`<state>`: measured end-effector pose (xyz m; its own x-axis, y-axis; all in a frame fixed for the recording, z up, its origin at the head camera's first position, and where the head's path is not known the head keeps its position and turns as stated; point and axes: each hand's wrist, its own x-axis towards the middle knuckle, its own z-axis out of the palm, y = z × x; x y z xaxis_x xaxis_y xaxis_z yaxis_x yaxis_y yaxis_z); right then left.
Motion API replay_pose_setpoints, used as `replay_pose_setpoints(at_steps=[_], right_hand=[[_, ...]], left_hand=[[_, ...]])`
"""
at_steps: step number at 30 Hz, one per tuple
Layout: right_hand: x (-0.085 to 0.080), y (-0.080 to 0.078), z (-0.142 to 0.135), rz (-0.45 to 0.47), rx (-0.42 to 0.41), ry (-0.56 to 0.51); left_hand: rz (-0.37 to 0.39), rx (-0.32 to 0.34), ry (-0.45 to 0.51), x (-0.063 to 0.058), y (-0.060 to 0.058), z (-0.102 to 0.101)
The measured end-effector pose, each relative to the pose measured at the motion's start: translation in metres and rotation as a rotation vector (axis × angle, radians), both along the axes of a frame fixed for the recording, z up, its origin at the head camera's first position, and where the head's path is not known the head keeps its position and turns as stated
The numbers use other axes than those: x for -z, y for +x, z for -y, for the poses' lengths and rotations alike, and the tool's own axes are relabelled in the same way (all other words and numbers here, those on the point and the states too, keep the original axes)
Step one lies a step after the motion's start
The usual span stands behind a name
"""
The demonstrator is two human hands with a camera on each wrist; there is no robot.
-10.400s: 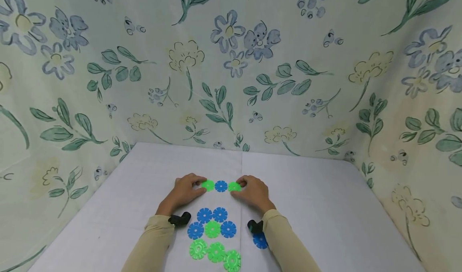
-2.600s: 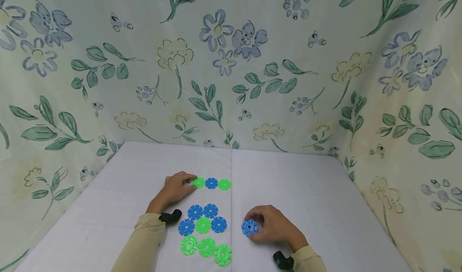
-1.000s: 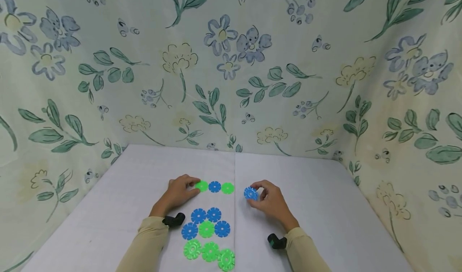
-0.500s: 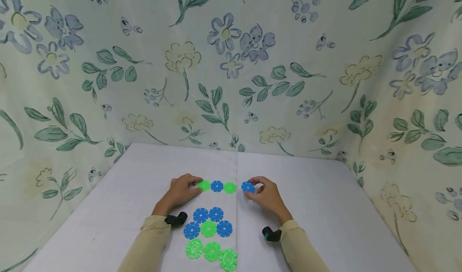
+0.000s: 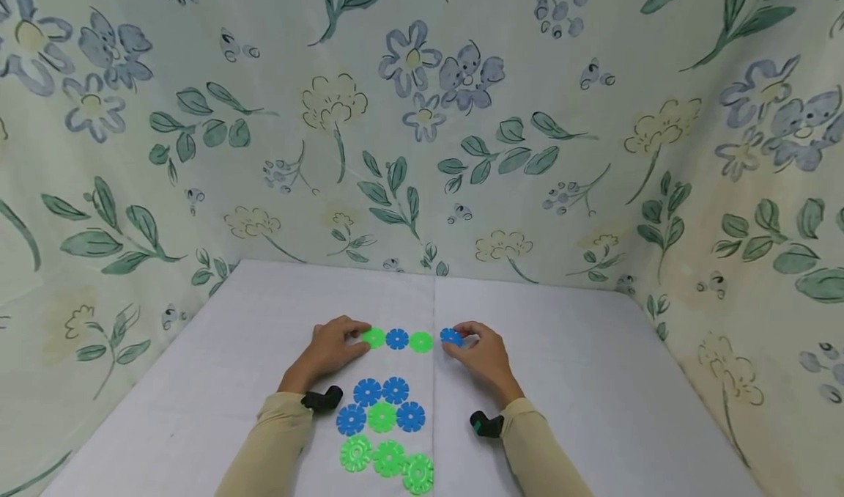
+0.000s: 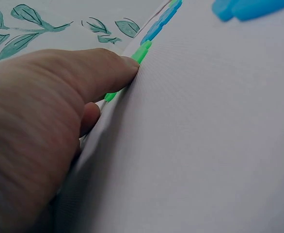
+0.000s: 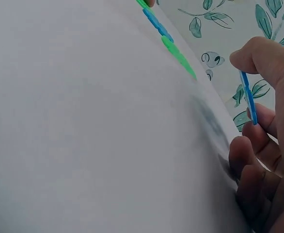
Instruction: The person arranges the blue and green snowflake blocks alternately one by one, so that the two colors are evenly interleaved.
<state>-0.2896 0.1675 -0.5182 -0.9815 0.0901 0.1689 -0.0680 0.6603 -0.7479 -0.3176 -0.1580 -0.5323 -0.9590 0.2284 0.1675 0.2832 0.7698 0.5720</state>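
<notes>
My left hand [image 5: 332, 347] pinches the edge of a green notched plastic disc [image 5: 374, 338] at the left end of a row lying on the cloth. In the left wrist view the thumb [image 6: 118, 70] lies against that disc. A blue disc [image 5: 397, 339] and another green disc [image 5: 421, 342] continue the row to the right. Just past the row's right end, my right hand [image 5: 484, 358] holds a blue notched disc [image 5: 451, 337] between thumb and fingers. The right wrist view shows this held disc [image 7: 248, 97] raised off the cloth, apart from the row.
Nearer me lies a cluster of blue discs [image 5: 367, 392] around a green disc [image 5: 382, 417]. Several green discs [image 5: 389, 458] lie in front of it. White cloth [image 5: 580, 380] covers the table, with a floral curtain [image 5: 422, 152] behind.
My right hand let go of the row's right green disc, took the blue disc from the lower right and carried it up and left beside the row. My left hand stayed at the left green disc.
</notes>
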Motion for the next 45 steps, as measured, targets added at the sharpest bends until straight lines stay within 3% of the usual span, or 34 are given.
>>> replay_pose_setpoints(at_steps=[9, 13, 34, 45], right_hand=[[0.004, -0.002, 0.009, 0.056, 0.084, 0.095], [0.004, -0.002, 0.012, 0.062, 0.080, 0.150], [0.007, -0.004, 0.011, 0.033, 0.081, 0.227], [0.008, -0.006, 0.011, 0.036, 0.077, 0.277]], left_hand=[[0.011, -0.021, -0.011, 0.000, 0.000, -0.001], [0.005, -0.021, -0.006, 0.002, 0.000, 0.001], [-0.011, 0.009, 0.010, 0.008, -0.003, 0.001], [-0.001, 0.009, -0.001, 0.001, -0.002, 0.000]])
